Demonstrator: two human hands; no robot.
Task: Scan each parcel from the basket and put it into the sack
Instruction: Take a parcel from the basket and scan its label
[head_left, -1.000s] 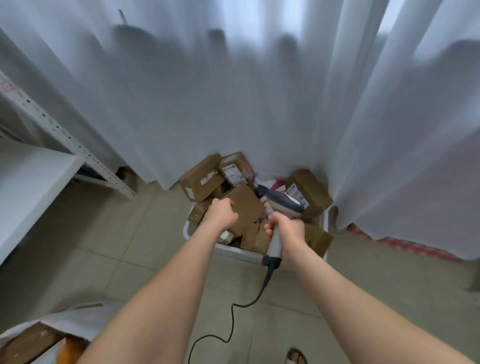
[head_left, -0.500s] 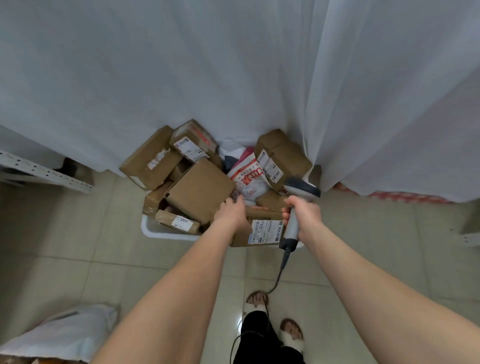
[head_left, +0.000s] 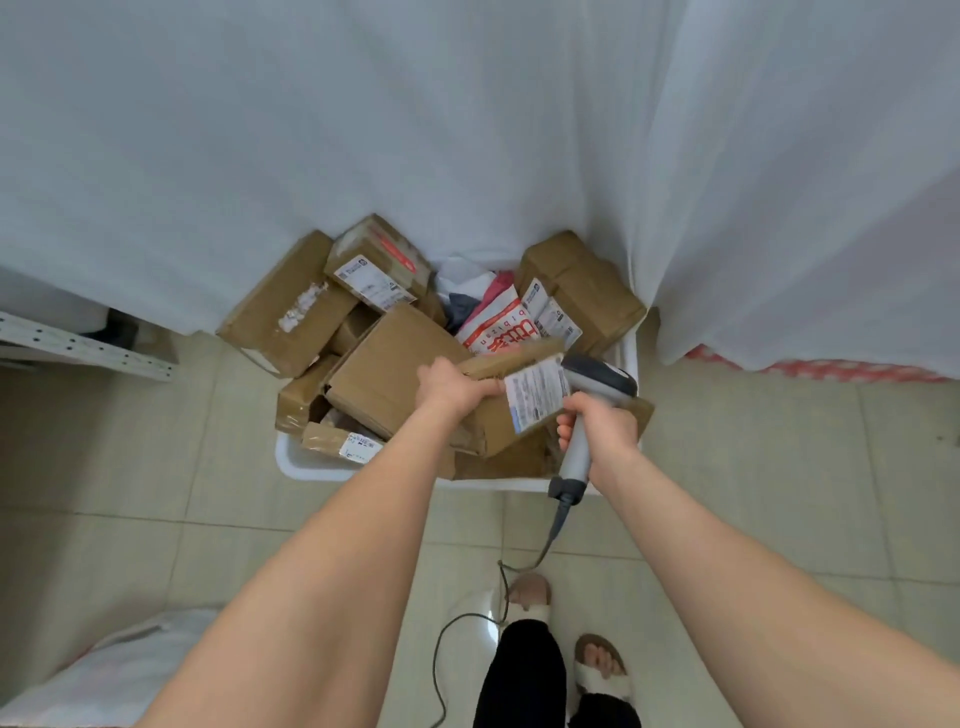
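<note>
A white basket (head_left: 311, 465) on the floor is piled with several brown cardboard parcels and a red-and-white mailer bag (head_left: 498, 327). My left hand (head_left: 449, 387) grips a small brown parcel (head_left: 511, 402) by its left edge and holds it tilted above the pile, its white label facing up. My right hand (head_left: 602, 423) grips the handle of a grey barcode scanner (head_left: 597, 382), whose head sits just right of the label. The white sack (head_left: 104, 675) lies at the bottom left, partly cut off.
White curtains (head_left: 467, 130) hang behind the basket. A perforated metal shelf rail (head_left: 88, 351) juts in at the left. The scanner cable (head_left: 467, 618) trails over the tiled floor past my sandalled feet (head_left: 597, 665).
My left hand has lifted the labelled parcel up out of the pile and tilted it. The scanner head has come closer to the label. The view has tipped further down.
</note>
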